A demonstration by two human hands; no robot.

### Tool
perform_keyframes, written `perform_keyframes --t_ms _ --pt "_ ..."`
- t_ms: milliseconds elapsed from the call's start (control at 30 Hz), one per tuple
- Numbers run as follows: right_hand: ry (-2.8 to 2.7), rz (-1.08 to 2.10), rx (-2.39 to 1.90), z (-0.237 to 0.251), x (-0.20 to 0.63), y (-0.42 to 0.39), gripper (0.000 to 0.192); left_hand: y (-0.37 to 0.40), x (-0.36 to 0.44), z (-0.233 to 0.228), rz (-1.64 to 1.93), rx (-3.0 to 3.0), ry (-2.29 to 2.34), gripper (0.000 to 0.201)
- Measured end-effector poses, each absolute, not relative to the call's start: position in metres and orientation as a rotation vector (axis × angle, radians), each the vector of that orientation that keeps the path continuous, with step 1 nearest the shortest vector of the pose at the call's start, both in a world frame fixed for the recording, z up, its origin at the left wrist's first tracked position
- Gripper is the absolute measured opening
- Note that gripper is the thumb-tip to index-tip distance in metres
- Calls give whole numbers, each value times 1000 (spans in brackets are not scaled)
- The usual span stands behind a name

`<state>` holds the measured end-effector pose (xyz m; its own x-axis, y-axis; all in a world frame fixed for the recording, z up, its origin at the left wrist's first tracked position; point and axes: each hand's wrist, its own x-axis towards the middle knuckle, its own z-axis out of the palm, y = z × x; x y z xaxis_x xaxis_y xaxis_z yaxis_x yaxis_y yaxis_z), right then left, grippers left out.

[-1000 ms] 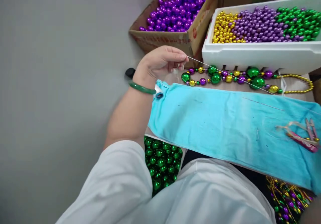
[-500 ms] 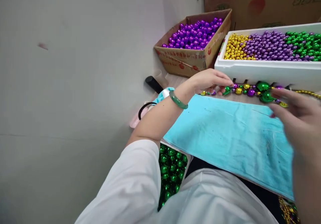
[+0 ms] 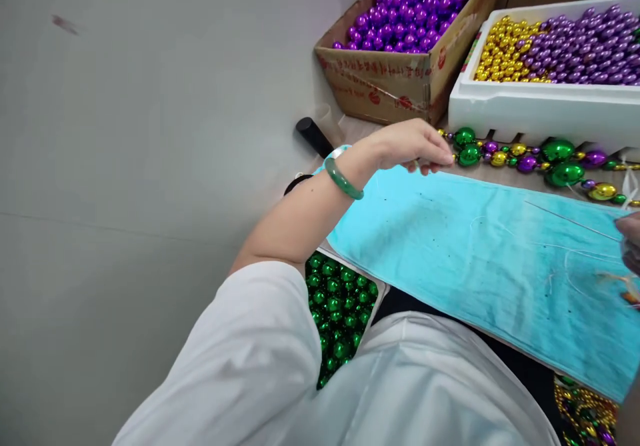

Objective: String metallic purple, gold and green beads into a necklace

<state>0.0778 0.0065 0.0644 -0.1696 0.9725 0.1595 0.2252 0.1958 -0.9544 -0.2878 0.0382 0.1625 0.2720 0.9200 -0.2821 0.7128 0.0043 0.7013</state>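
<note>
Beside bead strand (image 3: 520, 156), left hand (image 3: 407, 147), fingers curled

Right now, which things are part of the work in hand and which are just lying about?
In hand:
left hand at the bead strand
right hand at the thin thread
turquoise cloth
white bead tray

Lying about:
purple bead carton
green bead box
black cylinder

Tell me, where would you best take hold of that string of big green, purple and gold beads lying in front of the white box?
Probably at the near end of the bead string, by the left hand, pinching between two large beads where the strand is thinnest. Come from above and the cloth side: the white foam box blocks the far side, and the round, shiny beads themselves would likely slip from the fingers.
</note>
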Motion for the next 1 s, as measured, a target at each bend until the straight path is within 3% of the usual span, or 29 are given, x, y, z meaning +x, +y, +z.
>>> perform_keyframes --t_ms 100,200,300,500,600,700,767,833,967,1000 --pt "-1741 795 -1584 27 83 -7 19 21 -311 102 96 2022 1664 19" --pt "-2226 457 -1475 -6 77 -22 33 -8 -322 46 -294 2281 1860 26" --pt "-2328 150 -1398 -22 76 -34 38 -31 -326 14 -426 2371 1919 29" --pt "-2119 20 -1424 -2 93 -40 25 -36 -338 14 -400 2247 2114 27" --pt "-1865 62 -1365 18 89 -51 16 -38 -320 32 -175 2256 2173 28" --pt "-1571 482 -1237 35 64 -71 12 -52 -265 57 611 2450 1841 21" --pt "-1434 1127 -1088 43 44 -87 33 -71 -216 74 959 2471 1427 19" --pt "-1277 1574 -945 48 37 -104 49 -90 -168 83 1076 2456 1097 19" --pt "-1181 1787 -1079 45 100 -143 12 -105 -118 67 995 2357 865 21" --pt "-1211 1765 -1206 42 129 -154 15 -101 -116 58 927 2346 864 23"
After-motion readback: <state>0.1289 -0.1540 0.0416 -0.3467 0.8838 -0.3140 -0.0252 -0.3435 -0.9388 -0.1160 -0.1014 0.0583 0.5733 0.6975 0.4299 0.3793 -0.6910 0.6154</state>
